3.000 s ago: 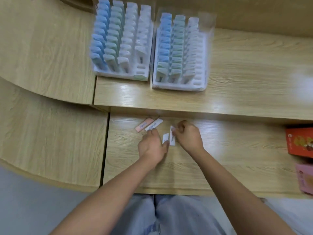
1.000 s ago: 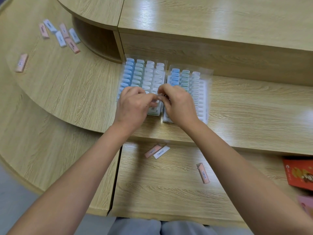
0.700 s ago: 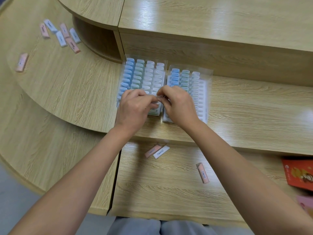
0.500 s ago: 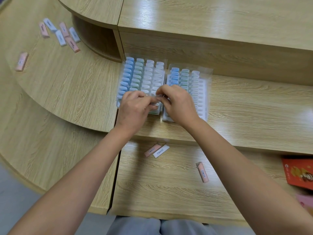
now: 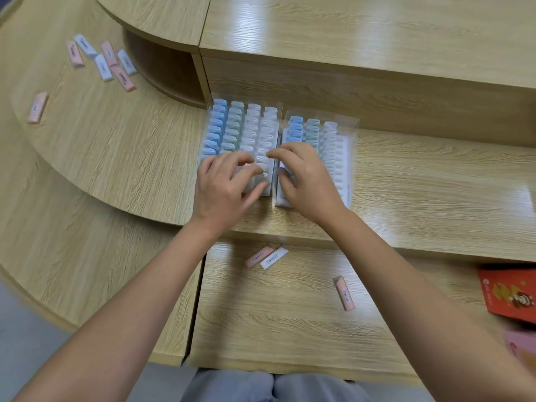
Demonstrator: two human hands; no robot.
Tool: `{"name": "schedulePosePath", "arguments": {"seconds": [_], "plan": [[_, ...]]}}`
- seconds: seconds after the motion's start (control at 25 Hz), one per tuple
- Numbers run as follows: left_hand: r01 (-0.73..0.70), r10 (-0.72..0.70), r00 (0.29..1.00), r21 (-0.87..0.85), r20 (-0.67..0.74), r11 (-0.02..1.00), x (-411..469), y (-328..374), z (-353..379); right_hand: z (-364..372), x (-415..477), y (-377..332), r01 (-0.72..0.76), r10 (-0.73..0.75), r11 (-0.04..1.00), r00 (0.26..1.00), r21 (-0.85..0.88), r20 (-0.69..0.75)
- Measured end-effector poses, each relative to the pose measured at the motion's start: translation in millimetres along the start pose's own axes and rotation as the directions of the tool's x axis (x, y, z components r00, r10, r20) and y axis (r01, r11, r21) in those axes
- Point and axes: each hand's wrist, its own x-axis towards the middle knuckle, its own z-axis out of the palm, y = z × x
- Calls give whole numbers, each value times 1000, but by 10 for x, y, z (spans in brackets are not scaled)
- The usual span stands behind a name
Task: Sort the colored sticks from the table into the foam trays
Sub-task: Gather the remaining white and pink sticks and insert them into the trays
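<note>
Partway: white foam trays [image 5: 346,175] mostly full.
Left hand [image 5: 226,187], right hand [image 5: 310,184] curled above, grasp unclear; pink and white sticks [image 5: 258,258] loose behind wrists.

The left foam tray [image 5: 269,187] holds four columns of upright sticks: blue, green, white, white. The right foam tray [image 5: 345,175], just beside it, holds three. On the lower desk a pink stick [image 5: 259,257] lies just beside a white stick [image 5: 274,258], with another pink stick [image 5: 344,293] nearby. Scattered pink and pale sticks [image 5: 108,53] lie far left.
</note>
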Motion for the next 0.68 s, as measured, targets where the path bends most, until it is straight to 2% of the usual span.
{"name": "schedulePosePath", "arguments": {"seconds": [0.12,0.2,0.28,0.36,0.44,0.52,0.56,0.68], "plan": [[-59,55,998,-136,-38,989,-175,152,-185,-201,-366,-94,-91,96,995,986,43,-133],[-108,128,987,-187,97,976,-543,337,-154,-224,-783,-147,-146,156,987,974,72,-161],[-8,75,942,-201,328,980,-994,541,22,-95,-1245,-134,-251,260,962,962,105,-85],[137,-58,851,-114,521,984,-1312,710,325,99,-1645,-72,-441,435,888,897,126,73],[220,-201,745,51,636,974,-1406,797,610,247,-1910,-4,-612,586,785,783,96,208],[259,-333,609,217,720,941,-1430,808,860,308,-2036,55,-676,640,736,715,44,283],[243,-363,579,271,730,931,-1464,804,949,308,-2069,74,-684,644,729,697,22,317],[209,-356,629,291,690,934,-1539,799,1072,278,-2114,149,-708,653,707,657,10,378]]}}
